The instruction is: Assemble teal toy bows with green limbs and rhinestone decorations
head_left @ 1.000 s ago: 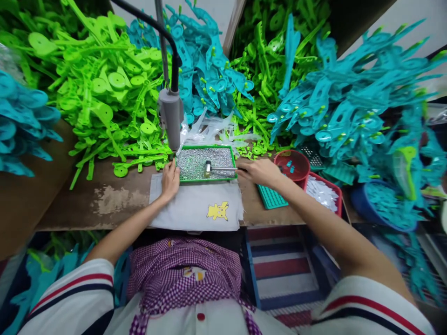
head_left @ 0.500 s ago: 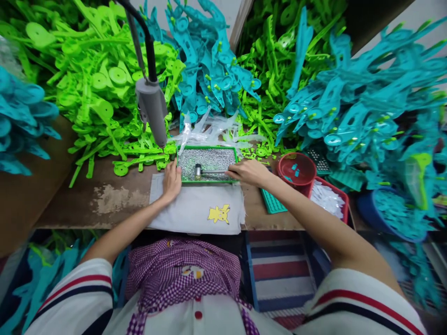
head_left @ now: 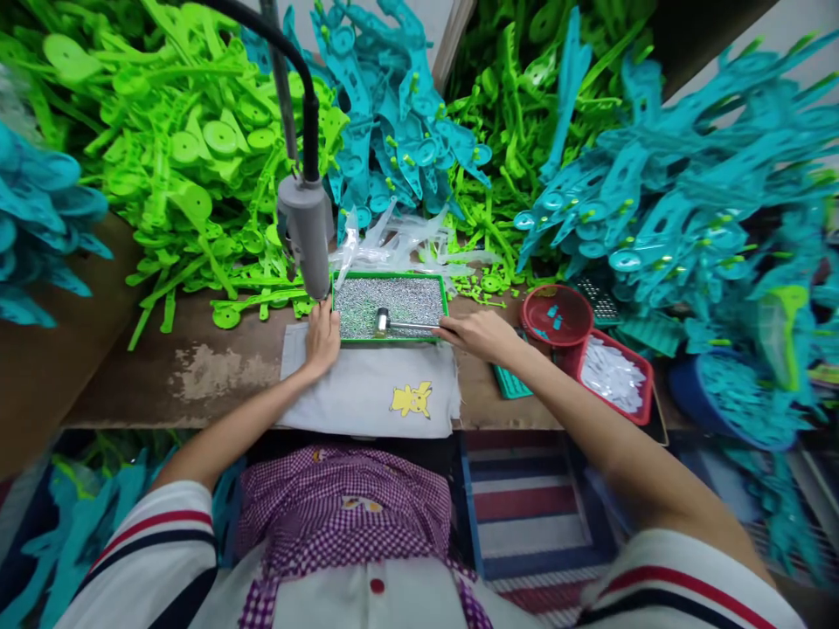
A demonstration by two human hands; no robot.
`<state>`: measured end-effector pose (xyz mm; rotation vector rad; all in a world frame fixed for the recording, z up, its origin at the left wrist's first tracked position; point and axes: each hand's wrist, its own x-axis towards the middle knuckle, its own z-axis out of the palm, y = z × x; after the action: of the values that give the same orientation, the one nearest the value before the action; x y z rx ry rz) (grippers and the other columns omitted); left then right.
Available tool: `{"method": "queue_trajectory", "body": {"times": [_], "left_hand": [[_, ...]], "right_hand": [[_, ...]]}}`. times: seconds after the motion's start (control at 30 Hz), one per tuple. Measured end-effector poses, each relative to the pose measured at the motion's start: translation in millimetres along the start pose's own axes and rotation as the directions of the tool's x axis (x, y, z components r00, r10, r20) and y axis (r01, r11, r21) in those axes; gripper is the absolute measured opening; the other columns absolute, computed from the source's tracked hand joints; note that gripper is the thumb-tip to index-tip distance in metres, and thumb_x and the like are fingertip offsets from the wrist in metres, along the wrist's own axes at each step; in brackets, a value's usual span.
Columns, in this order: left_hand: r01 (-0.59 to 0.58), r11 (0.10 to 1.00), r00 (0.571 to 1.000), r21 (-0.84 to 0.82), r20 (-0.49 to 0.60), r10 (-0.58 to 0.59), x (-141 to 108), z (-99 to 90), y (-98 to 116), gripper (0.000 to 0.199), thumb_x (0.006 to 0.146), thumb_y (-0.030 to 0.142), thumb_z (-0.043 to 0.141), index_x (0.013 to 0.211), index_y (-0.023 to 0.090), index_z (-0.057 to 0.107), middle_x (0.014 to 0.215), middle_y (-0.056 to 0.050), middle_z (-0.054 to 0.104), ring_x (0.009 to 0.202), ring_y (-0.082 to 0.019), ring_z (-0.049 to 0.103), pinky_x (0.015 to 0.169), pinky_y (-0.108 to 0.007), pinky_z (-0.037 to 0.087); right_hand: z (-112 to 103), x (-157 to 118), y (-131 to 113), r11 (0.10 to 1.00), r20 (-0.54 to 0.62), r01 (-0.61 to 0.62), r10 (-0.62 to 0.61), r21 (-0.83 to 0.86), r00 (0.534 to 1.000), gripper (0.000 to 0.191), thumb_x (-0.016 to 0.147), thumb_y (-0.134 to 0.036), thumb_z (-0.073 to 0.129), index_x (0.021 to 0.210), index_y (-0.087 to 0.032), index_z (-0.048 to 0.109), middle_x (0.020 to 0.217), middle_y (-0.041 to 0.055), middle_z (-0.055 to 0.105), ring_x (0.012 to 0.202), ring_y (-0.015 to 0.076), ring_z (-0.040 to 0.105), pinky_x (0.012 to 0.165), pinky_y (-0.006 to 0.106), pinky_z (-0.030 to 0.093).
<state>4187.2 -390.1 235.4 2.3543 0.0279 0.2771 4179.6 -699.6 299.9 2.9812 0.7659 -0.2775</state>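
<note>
My right hand (head_left: 477,335) is wrapped round the thin handle of a small hammer (head_left: 383,322). Its dark and pale head lies over the grainy, silvery bed of a green-rimmed tray (head_left: 391,339). At the tray's left end, my left hand (head_left: 322,337) grips the edge, with the thumb against its side; some fingertips are hard to see. A grey folded cloth (head_left: 347,393) with a yellow cartoon figure lies under and in front of the tray. Just above my left hand hangs a grey cylindrical power tool (head_left: 308,236) on a black cable.
Lime-green plastic parts (head_left: 197,148) and turquoise ones (head_left: 695,183) are heaped behind and at both sides. Translucent pieces (head_left: 393,245) lie behind the tray. To the right stand a red bowl (head_left: 557,336), a red basket (head_left: 646,406) of white pieces and a blue tub (head_left: 695,402).
My right hand and the hammer have shifted slightly to the right. The hanging power tool has swung right and lower, close to my left hand, which stays at the tray's end.
</note>
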Motion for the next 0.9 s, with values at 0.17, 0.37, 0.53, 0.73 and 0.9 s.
{"method": "queue_trajectory", "body": {"times": [0.17,0.37,0.53,0.73,0.9], "left_hand": [[-0.003,1.0,1.0,-0.005,0.015,0.003,1,0.6,0,0.049,0.099,0.052,0.027,0.119,0.02,0.058,0.128,-0.016,0.058,0.129,-0.028,0.048,0.113,-0.049,0.037],[-0.013,0.999,1.0,-0.038,0.011,0.013,2,2.5,0,0.048,0.099,0.048,0.028,0.126,0.02,0.056,0.136,-0.015,0.057,0.134,-0.027,0.046,0.115,-0.048,0.036],[-0.001,0.998,1.0,-0.058,0.009,0.001,1,4.0,0,0.051,0.099,0.048,0.029,0.134,0.02,0.053,0.142,-0.014,0.054,0.136,-0.026,0.044,0.117,-0.046,0.034],[-0.009,0.999,1.0,-0.042,-0.011,0.009,3,4.2,-2,0.051,0.1,0.048,0.031,0.136,0.021,0.053,0.138,-0.013,0.057,0.134,-0.025,0.047,0.116,-0.045,0.035],[-0.023,0.999,0.999,-0.042,-0.026,0.022,3,4.6,-4,0.05,0.1,0.049,0.031,0.135,0.022,0.055,0.138,-0.012,0.058,0.133,-0.025,0.049,0.116,-0.046,0.036]], "right_hand": [[-6,26,-28,0.997,-0.026,0.052,-0.051,0.061,0.998,0.049,0.103,-0.047,0.025,0.097,-0.02,0.065,0.093,0.0096,0.075,0.072,0.0187,0.064,0.057,0.031,0.022],[-3,49,-24,0.993,-0.032,-0.087,0.09,0.082,0.995,0.047,0.103,-0.047,0.026,0.106,-0.022,0.066,0.101,0.0083,0.075,0.08,0.0202,0.066,0.058,0.029,0.022],[-1,10,7,0.99,0.012,-0.142,0.142,-0.026,0.99,0.048,0.102,-0.049,0.029,0.102,-0.02,0.068,0.094,0.0101,0.076,0.075,0.0206,0.066,0.057,0.029,0.022],[-5,33,-33,0.998,-0.029,0.032,-0.031,0.049,0.999,0.051,0.102,-0.049,0.024,0.1,-0.021,0.067,0.092,0.0081,0.075,0.069,0.0175,0.063,0.056,0.03,0.02],[-4,51,-27,0.991,-0.056,-0.11,0.115,0.08,0.992,0.049,0.102,-0.049,0.025,0.103,-0.022,0.066,0.098,0.0079,0.075,0.077,0.0196,0.065,0.058,0.028,0.022]]}}
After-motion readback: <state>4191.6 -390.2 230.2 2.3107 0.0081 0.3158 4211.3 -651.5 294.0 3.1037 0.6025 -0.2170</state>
